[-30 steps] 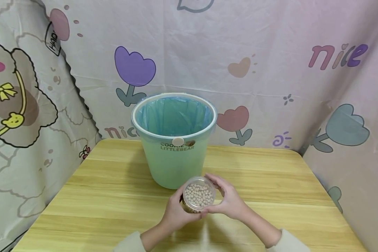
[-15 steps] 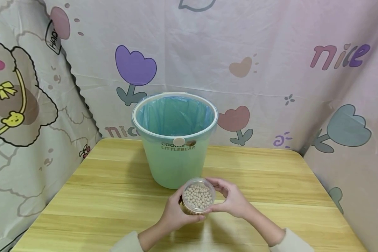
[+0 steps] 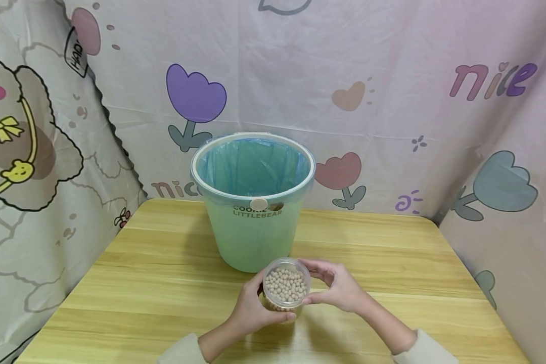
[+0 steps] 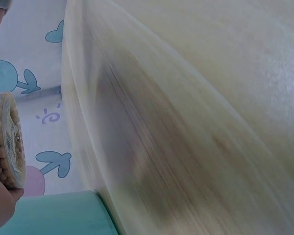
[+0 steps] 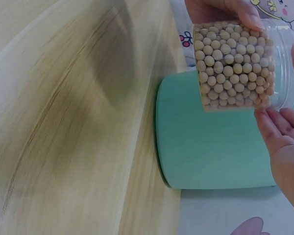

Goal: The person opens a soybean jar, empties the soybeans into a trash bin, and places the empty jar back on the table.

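Note:
A clear plastic jar (image 3: 286, 284) full of small round beige balls is held above the table, its round top facing up. My left hand (image 3: 256, 303) grips its body from the left, thumb along the near side. On the right, my right hand (image 3: 338, 289) holds the clear top rim between thumb and fingers. The right wrist view shows the jar (image 5: 235, 68) from the side, with right fingertips (image 5: 269, 129) at its top. Only part of the jar (image 4: 5, 139) appears at the left wrist view's edge.
A light green bin (image 3: 255, 237) with a white rim and blue liner bag stands on the wooden table (image 3: 382, 263) just behind the jar. Printed cloth (image 3: 277, 76) hangs at the back and along both sides.
My right hand has shifted slightly right around the jar's rim, its thumb moving away from the left thumb. The jar has come down a little in view; the bin stays put.

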A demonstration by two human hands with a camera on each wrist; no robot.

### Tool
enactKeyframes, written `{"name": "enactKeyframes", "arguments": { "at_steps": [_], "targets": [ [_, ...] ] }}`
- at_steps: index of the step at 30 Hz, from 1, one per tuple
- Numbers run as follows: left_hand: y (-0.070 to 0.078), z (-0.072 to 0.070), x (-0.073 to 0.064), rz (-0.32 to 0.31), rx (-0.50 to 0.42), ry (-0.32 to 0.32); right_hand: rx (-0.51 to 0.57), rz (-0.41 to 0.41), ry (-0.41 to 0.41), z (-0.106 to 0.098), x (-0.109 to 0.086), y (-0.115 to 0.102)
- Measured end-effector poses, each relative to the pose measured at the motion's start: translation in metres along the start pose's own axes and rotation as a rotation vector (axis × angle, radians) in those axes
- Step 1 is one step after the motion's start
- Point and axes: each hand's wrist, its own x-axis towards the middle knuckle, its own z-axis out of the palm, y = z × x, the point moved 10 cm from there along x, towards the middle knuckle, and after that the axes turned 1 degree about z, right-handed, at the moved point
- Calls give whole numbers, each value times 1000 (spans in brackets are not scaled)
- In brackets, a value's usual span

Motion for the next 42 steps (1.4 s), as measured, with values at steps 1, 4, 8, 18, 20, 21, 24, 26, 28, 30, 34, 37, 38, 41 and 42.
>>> {"name": "enactKeyframes", "arguments": {
  "at_steps": [1,4,8,18,20,21,24,26,28,30,34,37,38,41,42],
  "targets": [
    [0,0,0,1,-1,0,-36,-11,11,0,-1,-2],
    [-1,1,1,-6,-6,5,-178,-39,59,-1,-2,-8],
    [-2,2,1,-9,-1,5,-367,-28,121,1,-2,-14],
    [3,6,3,66,22,-5,-293,-7,96,4,0,-8],
    [3,6,3,68,18,-8,-217,-2,81,3,0,-6],
    [3,6,3,66,17,-9,-179,2,72,3,0,-5],
    [2,6,3,58,8,-14,-83,7,51,3,0,-3],
    [3,6,2,56,6,-17,-38,8,40,2,0,-2],
    [2,6,2,43,-4,-20,-12,9,29,2,-1,-1],
    [2,6,2,31,-13,-23,7,12,18,1,-1,1],
    [2,6,1,24,-19,-36,43,20,0,0,0,3],
    [2,6,1,31,-19,-48,65,9,-8,-1,0,3],
    [1,6,1,27,-23,-51,68,6,-10,-2,0,3],
    [0,7,1,29,-30,-55,69,-3,-19,-3,0,2],
    [-1,6,1,27,-34,-53,62,-5,-22,-3,0,1]
  ]
}}
